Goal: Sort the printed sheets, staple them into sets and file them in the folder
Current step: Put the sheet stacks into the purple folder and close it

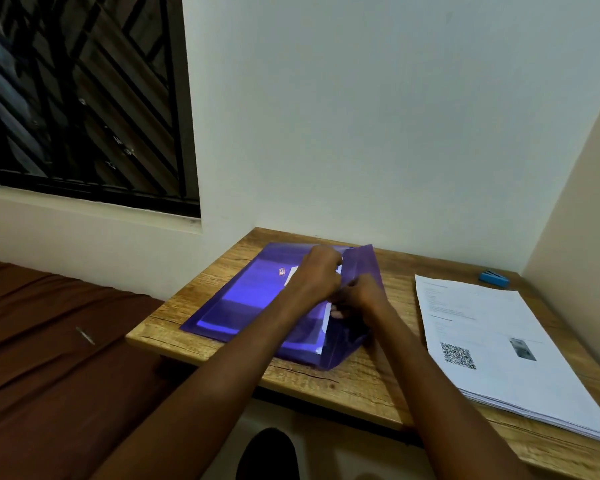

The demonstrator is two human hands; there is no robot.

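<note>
Your desk (222, 271) is a wooden top pushed into the corner of the white wall (361, 116), with a barred window (84, 98) to the left and a brown bed (49, 358) alongside.

The folder (250, 292) lies flat on the desk's left half. It is translucent purple, and its long axis runs on a diagonal from the near left edge of the desk towards the far right, with the open end pointing right. Its flap (368, 268) is turned back on that right side. White sheets (326, 327) sit inside, showing pale through the plastic, and their right edge pokes out at the mouth.

The stack (499, 341) of printed paper lies on the desk's right half, well apart from the folder, long axis running away from you; the top page carries a QR code and a small photo.

Your left hand (321, 271) rests on the folder near its mouth, fingers curled at the sheets' far corner; whether they pinch the paper I cannot tell. Your right hand (361, 296) is just beside it, fingers curled round the sheets' edge at the opening, under the flap.

The stapler (494, 278), blue, sits near the back wall beyond the stack. A small metal sliver (85, 336) lies on the bed.
</note>
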